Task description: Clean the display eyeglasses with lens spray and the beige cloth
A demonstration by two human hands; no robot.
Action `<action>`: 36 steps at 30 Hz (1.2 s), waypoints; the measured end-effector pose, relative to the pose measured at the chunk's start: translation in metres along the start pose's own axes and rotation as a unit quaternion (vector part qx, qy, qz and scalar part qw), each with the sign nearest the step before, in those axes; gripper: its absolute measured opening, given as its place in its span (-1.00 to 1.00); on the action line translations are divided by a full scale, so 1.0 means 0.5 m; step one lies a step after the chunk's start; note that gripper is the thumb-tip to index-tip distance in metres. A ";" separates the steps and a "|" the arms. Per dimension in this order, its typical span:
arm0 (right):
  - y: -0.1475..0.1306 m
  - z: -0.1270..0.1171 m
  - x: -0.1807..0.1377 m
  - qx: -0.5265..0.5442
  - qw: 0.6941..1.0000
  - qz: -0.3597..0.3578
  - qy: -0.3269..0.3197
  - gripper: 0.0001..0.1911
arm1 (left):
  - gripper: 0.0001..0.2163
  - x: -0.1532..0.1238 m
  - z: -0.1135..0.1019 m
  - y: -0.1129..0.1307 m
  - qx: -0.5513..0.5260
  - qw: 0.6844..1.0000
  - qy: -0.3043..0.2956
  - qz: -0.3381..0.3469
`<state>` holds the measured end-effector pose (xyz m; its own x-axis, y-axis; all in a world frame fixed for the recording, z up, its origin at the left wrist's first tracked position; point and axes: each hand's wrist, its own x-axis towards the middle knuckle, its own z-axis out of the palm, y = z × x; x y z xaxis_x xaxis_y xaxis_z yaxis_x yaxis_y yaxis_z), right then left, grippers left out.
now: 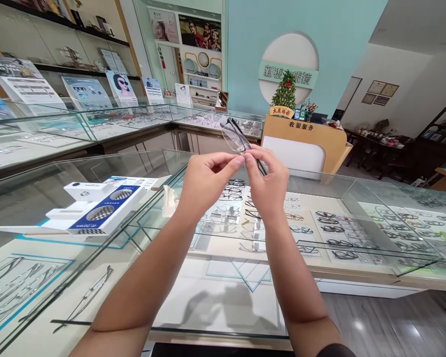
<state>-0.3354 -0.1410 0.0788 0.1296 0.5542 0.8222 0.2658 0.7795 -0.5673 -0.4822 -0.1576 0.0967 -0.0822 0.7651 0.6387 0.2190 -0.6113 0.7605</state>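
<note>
Above the glass display counter I hold a pair of eyeglasses (235, 136) with dark temples and clear lenses, tilted upward. My right hand (266, 173) is closed on it, with a dark temple passing between the fingers. My left hand (211, 176) is pinched at the lower part of the glasses, its thumb tip against my right thumb. The fingers hide part of the frame. Under my hands, beneath the counter glass, lie rows of eyeglasses (230, 191). A crumpled cream-coloured cloth (170, 201) rests left of my left forearm.
A blue and white box (106, 210) with open flaps sits on the glass at left. More glasses (334, 228) fill the case on the right. A wooden reception desk (305, 131) with a plant (283, 94) stands behind, and display cases (126, 116) run along the left.
</note>
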 end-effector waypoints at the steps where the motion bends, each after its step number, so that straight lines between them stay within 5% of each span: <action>1: -0.002 0.005 -0.003 -0.006 1.000 -0.007 0.002 -0.83 | -0.73 0.003 0.001 -0.004 -0.011 1.000 -0.005 -0.007; 8: -0.013 0.023 -0.013 -0.038 0.997 -0.010 -0.061 -0.78 | -0.68 0.020 -0.014 -0.032 -0.039 0.999 0.020 -0.017; 12: -0.029 0.014 -0.011 -0.031 0.999 0.004 -0.032 -0.83 | -0.67 0.030 -0.031 -0.041 0.007 1.000 0.012 0.005; 17: -0.015 -0.037 0.027 -0.036 0.997 0.051 0.041 -0.36 | -0.73 0.046 -0.051 -0.065 0.181 0.981 -0.064 0.037; 22: 0.121 -0.101 0.071 -0.058 0.996 0.059 0.022 -0.21 | -0.77 0.043 -0.051 -0.155 0.388 0.898 -0.210 0.011; 27: 0.313 -0.157 0.030 -0.179 0.976 0.124 0.023 -0.27 | -0.72 0.009 -0.045 -0.258 0.500 0.805 -0.320 0.013; 31: 0.422 -0.188 -0.020 -0.221 0.960 0.173 0.021 -0.28 | -0.68 -0.010 -0.045 -0.304 0.521 0.768 -0.372 0.029; 36: 0.478 -0.201 -0.040 -0.140 0.960 0.232 0.066 -0.22 | -0.70 -0.020 -0.047 -0.336 0.533 0.755 -0.381 0.034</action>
<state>-0.1785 0.0051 -0.0685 0.4120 0.7662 0.4931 0.3944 0.3379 -0.8546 -0.5408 -0.0676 -0.0347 0.4582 0.8819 0.1110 0.8889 -0.4548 -0.0556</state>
